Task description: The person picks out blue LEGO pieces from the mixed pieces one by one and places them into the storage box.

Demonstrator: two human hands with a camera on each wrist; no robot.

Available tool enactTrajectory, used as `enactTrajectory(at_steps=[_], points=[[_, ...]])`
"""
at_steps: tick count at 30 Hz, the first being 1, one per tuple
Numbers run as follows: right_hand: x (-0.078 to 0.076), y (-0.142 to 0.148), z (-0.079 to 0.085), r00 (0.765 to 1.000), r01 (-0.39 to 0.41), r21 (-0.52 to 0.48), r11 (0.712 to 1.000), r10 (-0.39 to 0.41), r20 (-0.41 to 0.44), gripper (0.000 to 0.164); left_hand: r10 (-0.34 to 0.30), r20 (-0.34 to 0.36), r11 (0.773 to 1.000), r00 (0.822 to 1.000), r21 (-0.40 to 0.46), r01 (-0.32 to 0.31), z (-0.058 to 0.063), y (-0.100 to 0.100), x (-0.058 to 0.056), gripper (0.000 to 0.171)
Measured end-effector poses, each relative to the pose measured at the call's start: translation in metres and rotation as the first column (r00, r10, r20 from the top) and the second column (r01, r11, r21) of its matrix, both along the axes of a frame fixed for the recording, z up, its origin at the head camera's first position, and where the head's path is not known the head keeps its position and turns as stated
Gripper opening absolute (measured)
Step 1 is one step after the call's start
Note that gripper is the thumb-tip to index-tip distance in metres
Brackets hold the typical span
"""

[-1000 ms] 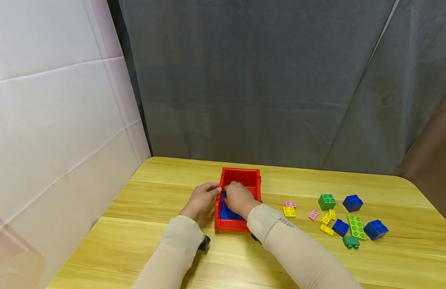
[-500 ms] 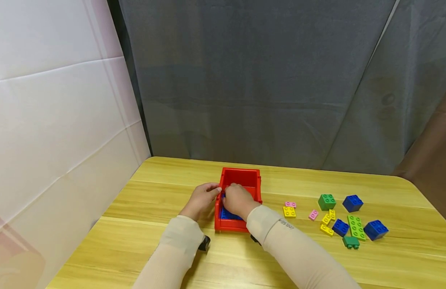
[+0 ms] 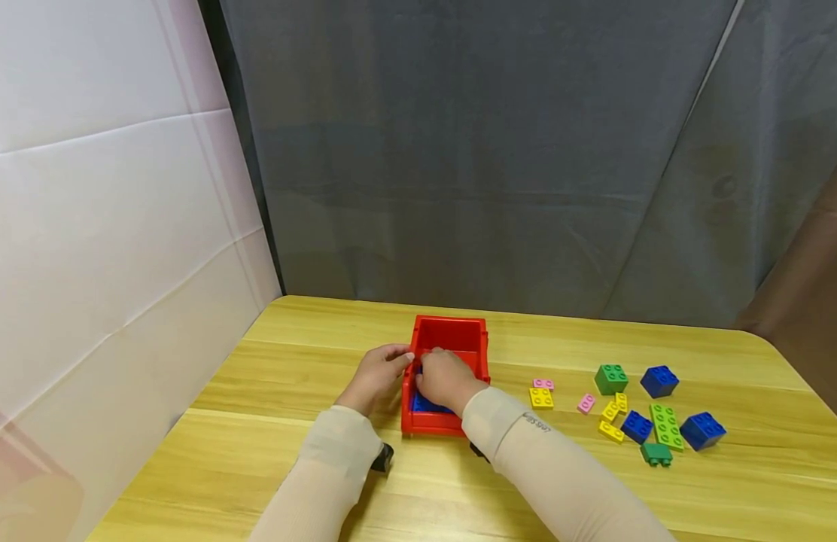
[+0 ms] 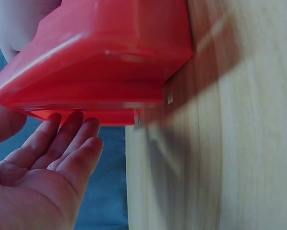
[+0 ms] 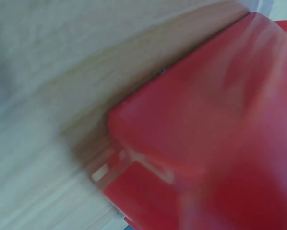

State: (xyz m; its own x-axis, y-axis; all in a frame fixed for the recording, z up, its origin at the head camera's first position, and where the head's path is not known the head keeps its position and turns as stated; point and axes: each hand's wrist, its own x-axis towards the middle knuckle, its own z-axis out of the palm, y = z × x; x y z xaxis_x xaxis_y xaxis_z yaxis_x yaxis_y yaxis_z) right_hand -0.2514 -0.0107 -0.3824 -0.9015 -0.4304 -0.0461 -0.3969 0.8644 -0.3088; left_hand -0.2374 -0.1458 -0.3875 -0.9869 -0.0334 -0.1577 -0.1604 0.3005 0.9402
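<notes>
A red plastic bin (image 3: 440, 427) stands on the wooden table with blue toy building bricks (image 3: 428, 403) in its near part. My right hand (image 3: 448, 378) reaches down inside, its fingers curled at a blue brick by the left wall and mostly hiding it. Along the outside of that wall, my left hand (image 3: 380, 370) has its thumb and fingertips at the rim. The left wrist view shows the fingers (image 4: 78, 158) of this hand loosely extended, tips against the lip of the red bin (image 4: 110, 57). In the right wrist view the bin (image 5: 182, 115) is blurred and fills much of the picture.
Loose bricks lie to the right: a pink brick (image 3: 543, 384) beside a yellow one (image 3: 541, 398), a green brick (image 3: 611, 379), several blue ones such as the far one (image 3: 659, 382), and a long lime brick (image 3: 666, 427). A grey curtain (image 3: 445, 165) hangs behind the table.
My right hand has shifted slightly down and toward me inside the bin. My left hand stays at the rim, and the loose bricks have not moved on the table.
</notes>
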Motion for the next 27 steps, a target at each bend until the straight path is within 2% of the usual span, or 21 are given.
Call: enactTrajectory(at_steps=[12, 27], points=[[0.007, 0.002, 0.002, 1.000, 0.003, 0.025, 1.000, -0.004, 0.014, 0.039, 0.002, -0.004, 1.000, 1.000, 0.007, -0.002, 0.000, 0.001, 0.000, 0.033], [0.027, 0.016, 0.022, 0.994, -0.044, 0.047, 0.998, 0.049, -0.101, 0.048, -0.003, -0.017, 1.000, 1.000, 0.021, 0.003, -0.002, 0.000, -0.001, 0.033]])
